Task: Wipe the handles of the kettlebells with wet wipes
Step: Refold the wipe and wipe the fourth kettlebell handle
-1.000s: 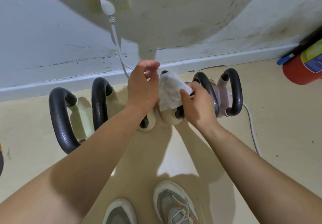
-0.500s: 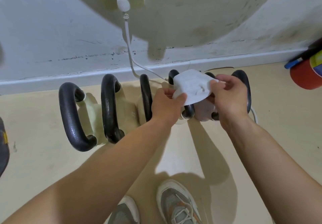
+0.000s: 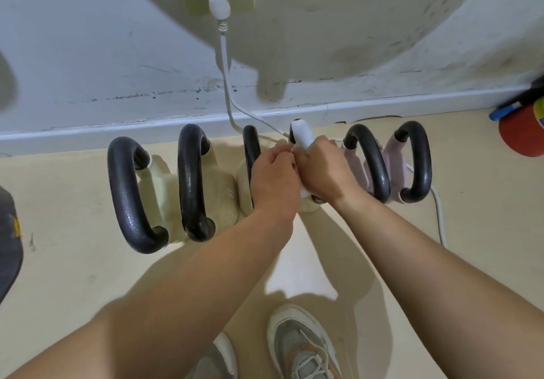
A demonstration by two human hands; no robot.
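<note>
Several kettlebells with black handles stand in a row along the wall: cream ones at left [image 3: 129, 190], [image 3: 192, 184], [image 3: 250, 154], pink ones at right [image 3: 371, 166], [image 3: 415, 160]. A white wet wipe [image 3: 301, 137] is wrapped over the handle of the fourth kettlebell in the middle. My right hand [image 3: 323, 172] grips that handle through the wipe. My left hand [image 3: 273, 181] sits right beside it, fingers curled and pinching the wipe's near edge. Most of that handle is hidden under the wipe and both hands.
A white cable [image 3: 225, 63] runs from a wall plug [image 3: 219, 4] down behind the kettlebells and along the floor at right. A red cylinder [image 3: 522, 131] lies at the far right by the baseboard. My shoes [image 3: 300, 346] are on the beige floor below.
The wipe was held spread open between both hands above the handles; now it is wrapped round the middle handle and my right hand has closed over it, my left beside it.
</note>
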